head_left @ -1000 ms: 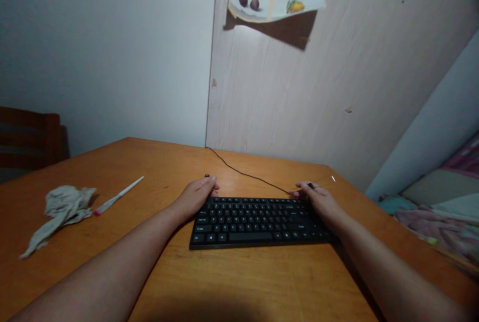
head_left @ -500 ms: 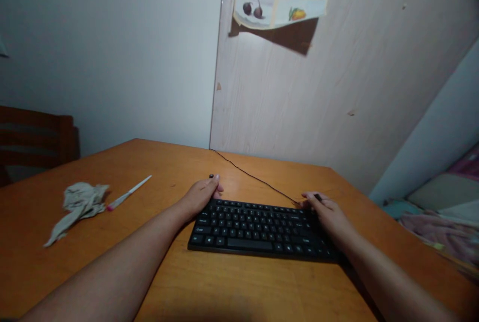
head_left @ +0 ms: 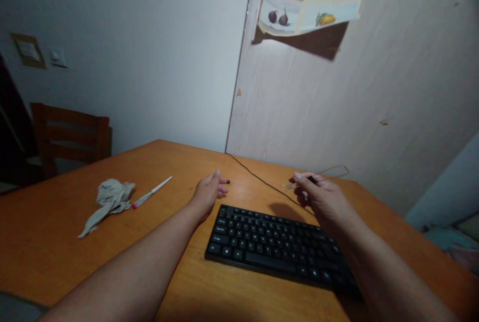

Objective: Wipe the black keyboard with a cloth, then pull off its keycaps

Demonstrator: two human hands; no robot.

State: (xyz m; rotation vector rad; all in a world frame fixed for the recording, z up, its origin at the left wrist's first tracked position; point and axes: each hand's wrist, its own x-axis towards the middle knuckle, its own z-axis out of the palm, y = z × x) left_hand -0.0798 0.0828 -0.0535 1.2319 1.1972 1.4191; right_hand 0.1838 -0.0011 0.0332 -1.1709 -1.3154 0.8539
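Both arms (head_left: 130, 262) reach forward, right fingers (head_left: 304, 184) pinched.

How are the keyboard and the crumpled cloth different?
The keyboard is black, while the cloth is a pale greyish colour. The keyboard is a flat rectangle with rows of keys; the cloth is bunched up, with one end trailing out. The keyboard also looks bigger than the bunched cloth. Both lie on the wooden table.

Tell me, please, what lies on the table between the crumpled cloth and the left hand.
In the head view: a white stick with a pink end, near the cloth, then a small dark mark on the table before the left hand.
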